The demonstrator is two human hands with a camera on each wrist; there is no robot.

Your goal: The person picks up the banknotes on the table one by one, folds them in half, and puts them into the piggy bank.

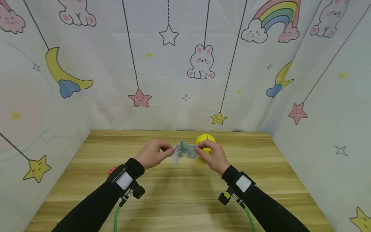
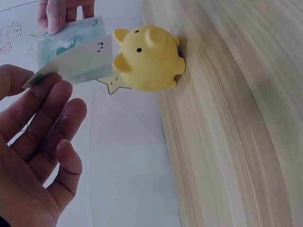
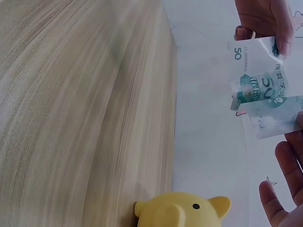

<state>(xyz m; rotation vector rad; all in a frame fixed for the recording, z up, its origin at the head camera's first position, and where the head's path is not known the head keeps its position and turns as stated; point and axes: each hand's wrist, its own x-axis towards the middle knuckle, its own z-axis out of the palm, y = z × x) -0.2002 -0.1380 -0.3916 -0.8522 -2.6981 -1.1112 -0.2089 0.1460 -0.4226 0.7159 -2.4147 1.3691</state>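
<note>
A greenish paper banknote (image 1: 188, 151) marked 50 is stretched between both hands above the table, with a raised crease near its middle. My left hand (image 1: 155, 154) pinches one end between thumb and index finger; in the left wrist view the other fingers of this hand (image 2: 40, 142) are loosely bent. At the opposite end, my right hand (image 1: 214, 158) pinches the note with thumb and fingertips. A yellow piggy bank (image 1: 205, 138) stands on the table behind the right hand, partly covered by it. Its snout, ears and eyes show in the left wrist view (image 2: 149, 59).
The wood-grain table (image 1: 185, 199) reaches back to a white curtain (image 1: 174, 71) printed with stars, rabbits and moons, which also hangs at both sides. A small red tag (image 1: 111, 170) shows beside the left wrist strap. Green cables (image 1: 116, 219) run from the wrist cameras.
</note>
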